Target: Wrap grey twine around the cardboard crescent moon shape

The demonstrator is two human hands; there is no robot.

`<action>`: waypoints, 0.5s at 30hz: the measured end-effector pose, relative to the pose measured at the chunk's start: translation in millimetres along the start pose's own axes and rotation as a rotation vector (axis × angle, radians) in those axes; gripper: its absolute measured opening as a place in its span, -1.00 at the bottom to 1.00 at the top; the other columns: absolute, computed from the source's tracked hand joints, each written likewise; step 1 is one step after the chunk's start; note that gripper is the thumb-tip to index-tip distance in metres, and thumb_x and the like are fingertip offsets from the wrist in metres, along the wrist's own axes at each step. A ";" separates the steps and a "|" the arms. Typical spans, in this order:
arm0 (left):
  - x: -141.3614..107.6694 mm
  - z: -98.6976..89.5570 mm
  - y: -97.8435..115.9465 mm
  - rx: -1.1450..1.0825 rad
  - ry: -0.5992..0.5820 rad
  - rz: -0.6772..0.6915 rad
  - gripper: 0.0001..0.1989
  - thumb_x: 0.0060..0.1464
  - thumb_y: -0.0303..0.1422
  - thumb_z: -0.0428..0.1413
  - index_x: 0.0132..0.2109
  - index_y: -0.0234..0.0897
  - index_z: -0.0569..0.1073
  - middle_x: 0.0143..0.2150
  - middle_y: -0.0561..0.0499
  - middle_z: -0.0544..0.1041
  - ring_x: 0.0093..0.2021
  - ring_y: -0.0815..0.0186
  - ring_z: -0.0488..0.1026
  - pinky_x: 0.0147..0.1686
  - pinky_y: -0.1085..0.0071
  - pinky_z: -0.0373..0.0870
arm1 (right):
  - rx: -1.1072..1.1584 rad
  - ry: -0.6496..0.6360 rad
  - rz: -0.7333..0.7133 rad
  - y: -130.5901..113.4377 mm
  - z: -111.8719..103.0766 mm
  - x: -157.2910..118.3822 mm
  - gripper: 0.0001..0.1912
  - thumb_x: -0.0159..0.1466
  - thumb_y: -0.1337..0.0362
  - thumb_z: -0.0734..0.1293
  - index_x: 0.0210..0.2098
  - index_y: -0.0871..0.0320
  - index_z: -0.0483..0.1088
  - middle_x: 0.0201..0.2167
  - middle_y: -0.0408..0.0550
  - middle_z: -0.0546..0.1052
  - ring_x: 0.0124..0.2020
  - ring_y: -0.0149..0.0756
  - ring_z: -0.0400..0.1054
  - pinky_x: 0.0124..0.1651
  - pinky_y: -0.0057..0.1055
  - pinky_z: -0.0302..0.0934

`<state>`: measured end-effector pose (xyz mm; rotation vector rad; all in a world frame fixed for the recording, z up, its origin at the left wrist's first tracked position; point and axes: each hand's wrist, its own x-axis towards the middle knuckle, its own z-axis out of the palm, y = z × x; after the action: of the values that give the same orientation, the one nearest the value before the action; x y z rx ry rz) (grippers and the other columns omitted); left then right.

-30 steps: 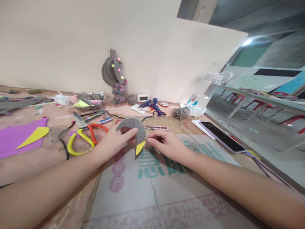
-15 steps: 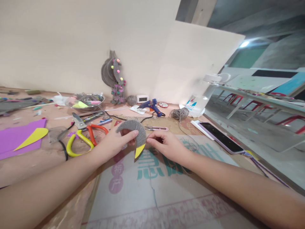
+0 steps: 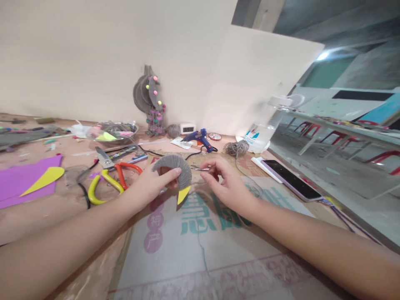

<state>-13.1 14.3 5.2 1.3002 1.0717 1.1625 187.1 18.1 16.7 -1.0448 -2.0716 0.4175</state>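
My left hand (image 3: 156,181) is closed on a crescent-shaped piece (image 3: 175,163), its thumb on the front face. Grey yarn is wound closely around most of the crescent, and its lower tip shows bare yellow. To the right of it, my right hand (image 3: 226,183) is curled with the fingertips close together. A thin strand of grey yarn (image 3: 200,182) seems to run from the crescent to these fingers, though the grip is partly hidden. Behind the fingertips lie small thread snips (image 3: 196,168), partly covered by the hand. The yarn ball (image 3: 236,147) rests farther back.
Yellow-handled scissors (image 3: 104,187) and orange-handled pliers (image 3: 122,173) lie left of my hands. A blue glue gun (image 3: 200,138) is at the back. On the right are a phone (image 3: 292,180) and a clear jug (image 3: 261,133). Purple sheets (image 3: 28,179) lie far left.
My right hand has moved a little up and away from the crescent, and now covers part of the snips. The left hand and the crescent stay almost in place.
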 end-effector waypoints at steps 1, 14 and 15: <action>0.1 -0.2 -0.1 -0.003 -0.002 -0.001 -0.84 -0.08 -0.25 0.17 -0.39 -0.25 0.44 -0.55 0.10 0.41 -0.47 0.37 0.35 -0.37 0.43 0.35 | 0.016 -0.005 0.010 -0.4 -0.9 -0.4 -0.86 0.24 0.28 0.21 -0.20 0.15 0.27 -0.35 -0.08 0.38 -0.44 -0.41 0.22 -0.38 -0.45 0.15; 0.7 -0.4 4.0 0.171 -0.033 0.025 -0.78 -0.03 -0.23 0.11 -0.48 -0.28 0.37 -0.58 0.09 0.40 -0.50 0.36 0.36 -0.44 0.46 0.29 | 0.522 -0.294 0.325 -11.1 11.3 -6.3 -0.79 0.17 0.28 0.28 -0.24 0.08 0.15 -0.36 -0.20 0.41 -0.58 -0.52 0.28 -0.55 -0.53 0.17; 0.6 -0.5 3.8 0.183 -0.037 0.032 -0.78 -0.02 -0.23 0.10 -0.48 -0.28 0.37 -0.57 0.09 0.40 -0.50 0.36 0.36 -0.44 0.45 0.29 | 0.515 -0.294 0.294 -11.8 11.6 -6.6 -0.80 0.17 0.29 0.28 -0.25 0.08 0.15 -0.38 -0.20 0.39 -0.55 -0.51 0.28 -0.51 -0.52 0.18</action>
<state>-13.6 14.8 9.0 1.4802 1.1545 1.0792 174.5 6.2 12.8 -1.0079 -1.8963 1.2441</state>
